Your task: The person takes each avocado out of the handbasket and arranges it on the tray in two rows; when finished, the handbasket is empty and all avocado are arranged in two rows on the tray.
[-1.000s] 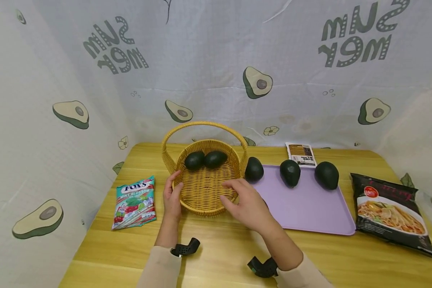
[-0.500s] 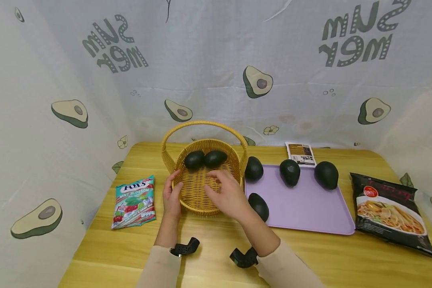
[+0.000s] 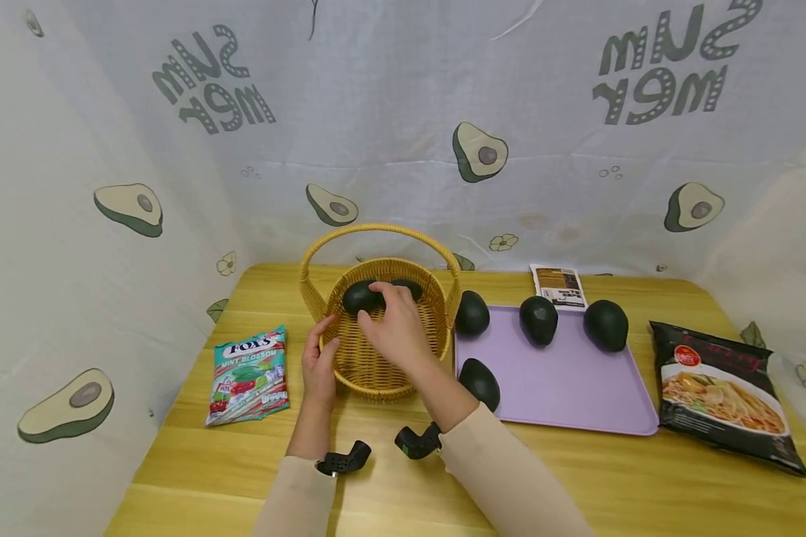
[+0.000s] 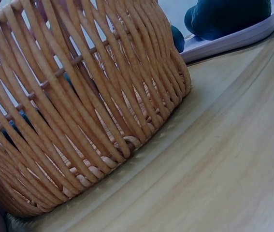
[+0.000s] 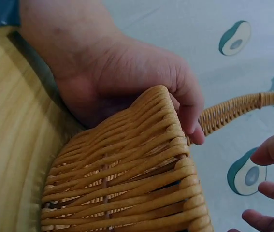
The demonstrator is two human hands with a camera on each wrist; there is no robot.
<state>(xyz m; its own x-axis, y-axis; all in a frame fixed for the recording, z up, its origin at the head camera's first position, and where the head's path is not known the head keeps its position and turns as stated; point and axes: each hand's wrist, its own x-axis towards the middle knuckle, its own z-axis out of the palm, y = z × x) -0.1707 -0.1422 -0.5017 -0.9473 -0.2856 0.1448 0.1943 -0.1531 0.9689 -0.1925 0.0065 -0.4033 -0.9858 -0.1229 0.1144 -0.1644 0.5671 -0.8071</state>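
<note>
A yellow woven basket [image 3: 371, 367] with a tall arched handle stands on the table. My left hand [image 3: 319, 371] grips its left side; in the right wrist view that same left hand [image 5: 132, 72] has its fingers bent over the rim. Two dark green avocados lie at the back inside: the left avocado [image 3: 357, 297] and the right avocado [image 3: 413, 286], which my right hand partly covers. Over the basket's inside is my right hand [image 3: 398, 328], thumb and fingers spread apart, fingertips right at the avocados. The left wrist view shows the basket's wall [image 4: 79, 96] close up.
Right of the basket lies a lilac tray [image 3: 564, 391] bearing several avocados [image 3: 539, 321]. A small white-and-brown packet [image 3: 560, 286] sits behind it, a black noodle bag [image 3: 725, 399] to its right. At far left lies a mint candy bag [image 3: 250, 377].
My right hand has moved left and forward, from the basket's right side to above the avocados inside. My left hand stays at the basket's left side.
</note>
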